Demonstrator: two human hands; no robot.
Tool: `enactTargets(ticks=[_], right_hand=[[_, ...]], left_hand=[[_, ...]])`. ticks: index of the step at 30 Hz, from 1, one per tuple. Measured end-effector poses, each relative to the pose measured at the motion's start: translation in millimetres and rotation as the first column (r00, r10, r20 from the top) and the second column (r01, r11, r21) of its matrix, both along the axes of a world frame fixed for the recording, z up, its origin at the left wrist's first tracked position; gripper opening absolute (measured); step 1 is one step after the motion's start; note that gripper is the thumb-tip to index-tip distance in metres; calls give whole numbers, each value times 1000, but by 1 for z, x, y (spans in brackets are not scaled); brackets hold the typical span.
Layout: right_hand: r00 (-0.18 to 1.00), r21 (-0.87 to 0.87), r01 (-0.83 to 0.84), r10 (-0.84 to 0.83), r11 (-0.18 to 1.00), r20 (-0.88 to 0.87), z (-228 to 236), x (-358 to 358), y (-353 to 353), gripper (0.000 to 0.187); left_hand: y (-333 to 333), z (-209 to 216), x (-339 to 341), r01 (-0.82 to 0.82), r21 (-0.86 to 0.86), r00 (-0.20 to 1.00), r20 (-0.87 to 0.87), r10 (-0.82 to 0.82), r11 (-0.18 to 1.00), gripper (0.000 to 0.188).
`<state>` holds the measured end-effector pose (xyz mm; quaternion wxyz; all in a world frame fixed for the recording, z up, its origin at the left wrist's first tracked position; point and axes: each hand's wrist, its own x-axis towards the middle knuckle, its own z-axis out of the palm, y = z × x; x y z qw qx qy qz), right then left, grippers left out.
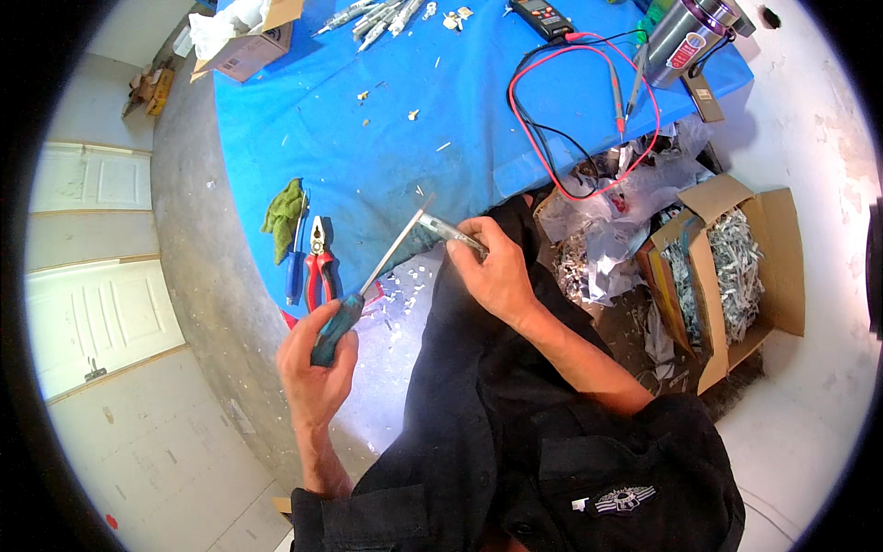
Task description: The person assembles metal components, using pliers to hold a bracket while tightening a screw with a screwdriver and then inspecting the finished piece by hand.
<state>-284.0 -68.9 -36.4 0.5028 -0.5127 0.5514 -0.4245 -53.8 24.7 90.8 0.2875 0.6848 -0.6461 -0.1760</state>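
My left hand (313, 368) is closed round the teal handle of a screwdriver (338, 329). Its thin metal shaft slants up and to the right, and the tip meets or passes just beside the end of a slim grey-white tube (443, 227). Fingers and thumb of my right hand (497, 276) pinch that tube by its other end. Whether tip and tube touch, I cannot tell. To the left on the blue cloth (340, 156) lie pliers (319, 267) with red-and-black handles, a blue-handled screwdriver (294, 271) and a crumpled green rag (282, 221).
Several similar tubes (377, 20) lie at the far edge beside small pale bits. A multimeter (541, 17) with red and black leads and a metal flask (685, 46) stand far right. Below, a cardboard box (777, 267) holds white scraps. Another box (248, 55) sits far left.
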Motion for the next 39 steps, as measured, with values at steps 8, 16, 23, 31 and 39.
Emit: enactTargets(ticks=[8,16,23,31,39], right_hand=[[998,32,-13,11,999,68,-15,3,-1,31],[981,90,-171,177,981,-76,-14,1,-12,38],[971,39,-234,236,971,-27,-12,0,-14,36],[964,37,-264,263,964,28,-20,2,-15,37],[946,21,-279,279,960,-168,-12,3,-15,38]], left_hand=[[12,11,8,5,81,1000,-4,-5,997,31],[12,14,5,-14,105,1000,-4,14,994,30],[11,13,8,-9,149,1000,-22,13,989,28],[10,13,14,-82,270,988,-106,115,959,26],[9,18,15,-89,318,986,-107,129,944,25]])
